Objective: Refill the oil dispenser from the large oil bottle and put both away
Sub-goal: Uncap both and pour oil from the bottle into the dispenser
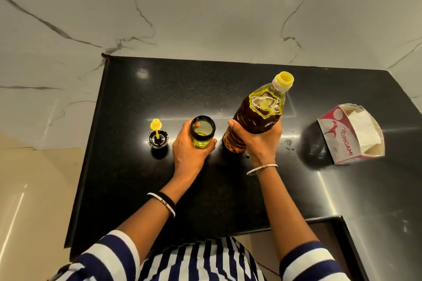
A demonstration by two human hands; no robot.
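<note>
Large clear plastic oil bottle (pixel 262 107), yellow neck ring, mouth uncapped, approx. three-quarters full of amber oil w/ yellow glints at the shoulder. It stands center-right on the glossy black stone countertop (pixel 127 178), leaning toward the wall; can't tell if the base is touching the counter or just off it. R hand (pixel 260 143) wraps the lower body, thumb on the left side, fingers curled round the right. Just beside it on the left: small round glass oil dispenser (pixel 202 130), black rim, top open, shallow layer of pale yellow oil at the bottom, upright on the counter. L hand (pixel 189 148) grips it from the near side, thumb and fingers curled around the glass. Near, further left: dispenser's black lid w/ yellow spout (pixel 157 137), spout pointing up, untouched. Well apart on the right: white-and-red "ORIGAMI" tissue box (pixel 351 134).
</note>
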